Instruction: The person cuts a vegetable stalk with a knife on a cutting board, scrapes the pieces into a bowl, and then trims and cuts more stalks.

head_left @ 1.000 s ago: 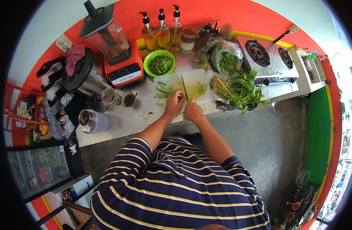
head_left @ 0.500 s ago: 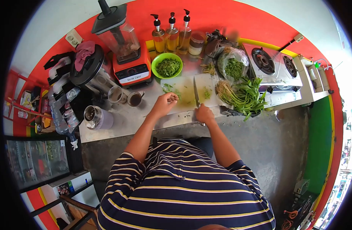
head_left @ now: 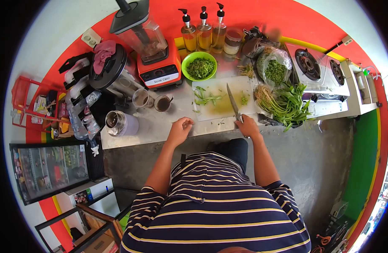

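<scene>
- Knife [head_left: 233,102] is gripped by its handle in the right hand [head_left: 247,125], with the fingers wrapped fully closed around it at the near right corner of the cutting board [head_left: 221,110].
- Its blade is laid slanting across the board, with the tip pointed to the far left.
- The left hand [head_left: 180,128] is seen resting on the counter [head_left: 147,128], just off the near left corner of the board and well apart from the knife.
- Its fingers are curled in toward the thumb; whether anything small is pinched there cannot be told.
- A few leafy stems [head_left: 204,97] are left lying on the left half of the board, and a small heap of chopped bits [head_left: 244,99] is seen to the right of the blade.
- A green bowl [head_left: 184,71] of chopped greens is set just beyond the board's far edge.
- A big bunch of greens [head_left: 287,103] is piled to the right of the board, roots turned toward it.
- An orange blender [head_left: 159,72] is stood to the far left of the bowl, with three pump bottles [head_left: 204,31] lined up along the far wall.
- Two small cups [head_left: 162,102] are placed on the counter to the left of the board.
</scene>
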`<state>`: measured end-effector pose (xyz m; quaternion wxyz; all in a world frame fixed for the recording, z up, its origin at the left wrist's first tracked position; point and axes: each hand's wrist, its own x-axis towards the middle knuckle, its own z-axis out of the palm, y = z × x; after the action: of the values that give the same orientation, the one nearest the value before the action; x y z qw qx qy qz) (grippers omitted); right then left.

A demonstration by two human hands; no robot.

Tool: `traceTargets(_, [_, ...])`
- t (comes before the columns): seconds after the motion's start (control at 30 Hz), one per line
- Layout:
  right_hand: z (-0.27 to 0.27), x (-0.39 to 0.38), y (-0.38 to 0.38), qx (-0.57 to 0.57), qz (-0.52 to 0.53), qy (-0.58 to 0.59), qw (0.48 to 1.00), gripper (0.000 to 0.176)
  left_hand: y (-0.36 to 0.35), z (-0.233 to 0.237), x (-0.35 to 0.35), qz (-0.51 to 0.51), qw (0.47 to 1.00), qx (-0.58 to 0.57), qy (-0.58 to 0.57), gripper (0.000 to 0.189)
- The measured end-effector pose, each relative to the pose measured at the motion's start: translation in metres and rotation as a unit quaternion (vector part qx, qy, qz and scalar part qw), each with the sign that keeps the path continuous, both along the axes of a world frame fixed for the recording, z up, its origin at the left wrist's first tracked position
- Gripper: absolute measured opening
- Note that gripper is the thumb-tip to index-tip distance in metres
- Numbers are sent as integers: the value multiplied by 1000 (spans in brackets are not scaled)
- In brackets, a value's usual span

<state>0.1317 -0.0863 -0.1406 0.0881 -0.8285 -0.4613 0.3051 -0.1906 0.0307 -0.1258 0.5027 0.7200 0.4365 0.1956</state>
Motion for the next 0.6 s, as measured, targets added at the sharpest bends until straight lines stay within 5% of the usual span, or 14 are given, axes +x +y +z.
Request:
traceTargets(0.17, [16, 16, -2, 24, -35, -15, 999, 40, 8, 3, 33, -13, 1000, 26, 11, 16])
traceTargets(0.37, [24, 33, -4, 12, -52, -48, 997, 40, 32, -2, 120, -5, 971, 237, 43, 31])
traceTargets(0.53, [39, 53, -12, 8, -19, -30, 999, 42, 49, -17, 166, -11, 947, 290, 138, 30])
traceTargets(0.6, [36, 65, -23, 23, 69, 1, 997, 41, 49, -24, 166, -3, 946, 285, 156, 25])
